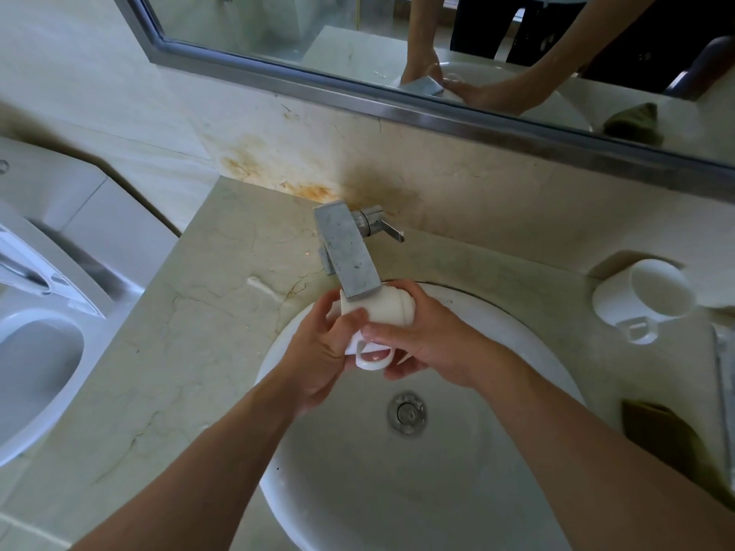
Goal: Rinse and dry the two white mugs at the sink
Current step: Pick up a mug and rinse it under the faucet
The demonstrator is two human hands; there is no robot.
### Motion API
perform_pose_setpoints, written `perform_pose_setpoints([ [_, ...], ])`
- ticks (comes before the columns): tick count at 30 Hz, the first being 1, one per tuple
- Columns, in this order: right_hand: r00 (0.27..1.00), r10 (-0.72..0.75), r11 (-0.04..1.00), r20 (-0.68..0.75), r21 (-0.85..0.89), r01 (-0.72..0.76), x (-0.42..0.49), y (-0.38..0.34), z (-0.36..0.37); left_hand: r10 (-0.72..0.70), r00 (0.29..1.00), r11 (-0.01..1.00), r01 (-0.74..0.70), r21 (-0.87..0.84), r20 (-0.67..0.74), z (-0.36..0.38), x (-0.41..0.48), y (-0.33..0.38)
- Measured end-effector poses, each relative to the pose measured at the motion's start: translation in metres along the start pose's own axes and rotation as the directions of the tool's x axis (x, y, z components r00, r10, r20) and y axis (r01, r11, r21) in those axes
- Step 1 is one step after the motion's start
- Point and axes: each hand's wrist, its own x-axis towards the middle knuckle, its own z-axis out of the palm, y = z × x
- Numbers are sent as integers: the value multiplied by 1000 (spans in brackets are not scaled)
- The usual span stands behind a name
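Both hands hold one white mug on its side under the steel faucet spout, above the round white sink. My left hand grips the mug's rim end, thumb on its side. My right hand wraps the base end, fingers over the top. The mug's handle points toward me between the hands. No running water is visible. A second white mug stands on the counter at the right, leaning a little, handle toward me.
A dark olive cloth lies on the counter right of the sink. The faucet lever points right. The drain sits mid-basin. A toilet stands to the left, below the marble counter. A mirror hangs behind.
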Motion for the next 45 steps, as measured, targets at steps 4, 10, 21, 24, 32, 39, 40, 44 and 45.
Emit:
perform_pose_setpoints([
  [4, 994, 35, 999, 101, -6, -35, 3, -6, -8, -5, 1000, 999, 6, -36, 31, -3, -6, -2],
  [10, 990, -127, 941, 59, -308, 139, 0, -5, -7, -156, 988, 987, 157, 46, -15, 1, -5, 8],
  [21, 977, -215, 922, -11, -332, 199, -12, 9, -11, -84, 996, 992, 81, 94, 25, -8, -6, 2],
  [24, 984, -176, 911, -20, -382, 155, -12, 15, -13, -29, 999, 966, 40, 256, -46, 0, -5, 4],
  [32, 987, -119, 947, -103, -309, 82, -5, 42, -7, 63, 998, 909, -65, 411, 20, -4, -9, 12],
  [39, 993, -109, 988, -43, -114, 104, -3, 47, 3, 68, 997, 884, -74, 462, 30, -18, -15, 19],
  [40, 994, -101, 989, -52, -111, 95, -1, 44, 6, 64, 998, 887, -65, 456, 18, -20, -15, 20],
  [44, 999, -35, 999, -11, -1, 35, 8, 35, 13, 57, 998, 925, -40, 379, -34, -25, -13, 23],
  [45, 1000, -21, 1000, 18, 13, 20, 9, 31, 13, 56, 997, 927, -33, 373, -49, -26, -13, 25],
])
